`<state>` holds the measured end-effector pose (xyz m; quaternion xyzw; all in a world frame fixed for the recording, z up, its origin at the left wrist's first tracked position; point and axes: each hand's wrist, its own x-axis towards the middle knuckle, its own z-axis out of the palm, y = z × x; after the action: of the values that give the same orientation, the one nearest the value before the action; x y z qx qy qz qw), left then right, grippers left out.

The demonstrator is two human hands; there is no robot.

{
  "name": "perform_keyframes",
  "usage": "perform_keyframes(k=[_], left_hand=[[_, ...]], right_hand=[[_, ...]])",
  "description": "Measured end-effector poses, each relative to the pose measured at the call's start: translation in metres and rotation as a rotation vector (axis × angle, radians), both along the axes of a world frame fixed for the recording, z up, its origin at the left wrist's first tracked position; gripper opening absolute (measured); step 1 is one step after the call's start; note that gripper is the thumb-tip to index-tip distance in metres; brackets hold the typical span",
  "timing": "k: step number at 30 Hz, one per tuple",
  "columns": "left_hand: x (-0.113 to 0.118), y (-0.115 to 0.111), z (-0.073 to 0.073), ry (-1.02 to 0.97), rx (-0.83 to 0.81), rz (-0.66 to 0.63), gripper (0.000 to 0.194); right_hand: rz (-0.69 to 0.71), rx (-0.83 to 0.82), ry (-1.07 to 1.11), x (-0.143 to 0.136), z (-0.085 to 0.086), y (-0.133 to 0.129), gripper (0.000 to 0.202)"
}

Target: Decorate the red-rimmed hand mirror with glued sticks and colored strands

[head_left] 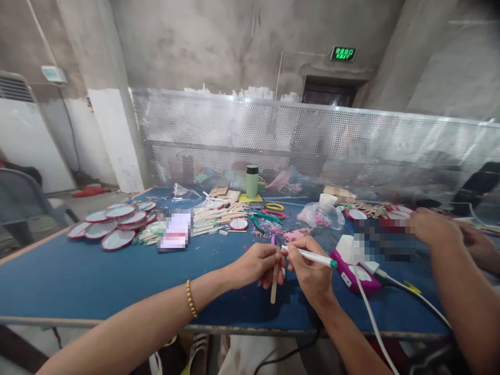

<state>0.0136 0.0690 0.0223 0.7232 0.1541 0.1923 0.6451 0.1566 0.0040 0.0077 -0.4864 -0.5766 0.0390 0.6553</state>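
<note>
My left hand (261, 263) is closed around a flat wooden craft stick (274, 291), whose rounded end points down over the blue table. A white marker pen (312, 256) with a teal end lies in the grip of my right hand (314, 273). Its tip meets the upper part of the stick, close to my left fingertips. What is at the very top of the stick is too small to make out. Just beyond my hands lie a tangle of coloured strands (269, 228), a pink item (297, 235) and teal-handled pliers (257, 223).
Round red-rimmed discs (119, 239) are piled at the left, beside many wooden sticks (219, 216) and a phone (175, 232). A green bottle (252, 182) stands at the back. On the right are a purple power strip (361, 278) with cables and a co-worker's arm (449, 271).
</note>
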Motion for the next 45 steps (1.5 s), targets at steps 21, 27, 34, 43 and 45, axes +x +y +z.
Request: perform_keyframes(k=[21, 27, 34, 43, 45], left_hand=[[0.0004, 0.0004, -0.0014, 0.006, 0.019, 0.003, 0.057], [0.0002, 0.0009, -0.0021, 0.000, 0.023, -0.006, 0.057], [-0.0002, -0.0003, -0.0009, 0.013, 0.027, 0.004, 0.055], [0.0002, 0.0002, -0.0006, 0.002, 0.023, -0.009, 0.058], [-0.0002, 0.0000, -0.0004, 0.000, 0.020, -0.007, 0.057]], right_hand=[[0.038, 0.008, -0.019, -0.0001, -0.0004, 0.0002, 0.017], [0.021, 0.010, -0.022, -0.0011, 0.0003, 0.0000, 0.017], [0.058, 0.009, -0.016, -0.0018, 0.0003, 0.0004, 0.018], [0.031, 0.020, -0.013, -0.0002, -0.0007, 0.0008, 0.017], [0.026, 0.016, -0.012, -0.0006, -0.0008, 0.0011, 0.016]])
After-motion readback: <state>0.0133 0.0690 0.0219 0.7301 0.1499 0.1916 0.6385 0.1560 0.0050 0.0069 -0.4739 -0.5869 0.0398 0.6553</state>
